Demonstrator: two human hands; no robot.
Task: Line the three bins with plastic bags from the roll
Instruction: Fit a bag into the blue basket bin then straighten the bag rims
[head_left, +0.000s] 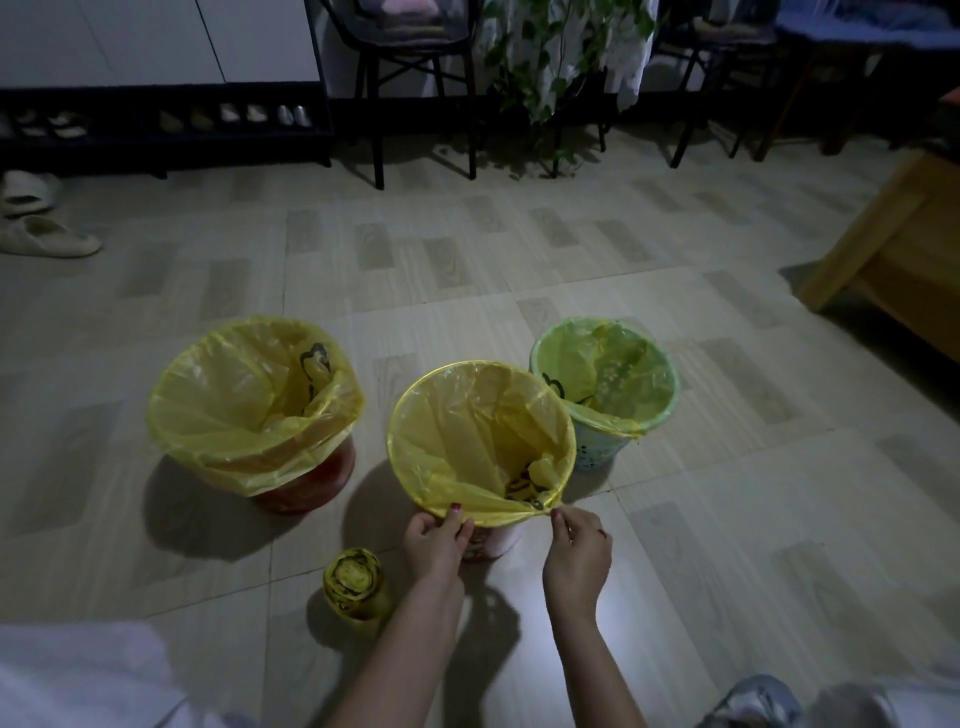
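Observation:
Three small bins stand on the tiled floor, each with a yellow plastic bag in it. The left bin (311, 480) is red, and its bag (244, 395) hangs loosely over the rim. The middle bin (493, 543) is pale, with its bag (467, 431) stretched tight around the rim. The right bin (597, 449) is light green and lined too. My left hand (436, 540) and my right hand (576, 551) pinch the near edge of the middle bag, pulling it into a gathered fold. The yellow bag roll (356, 584) stands upright on the floor, left of my left wrist.
A wooden furniture piece (893, 249) stands at the right. Black chair legs (376, 130) and a trailing plant (550, 67) line the back. A shoe rack (156, 124) and slippers (41, 234) are at the far left. My knees fill the bottom corners.

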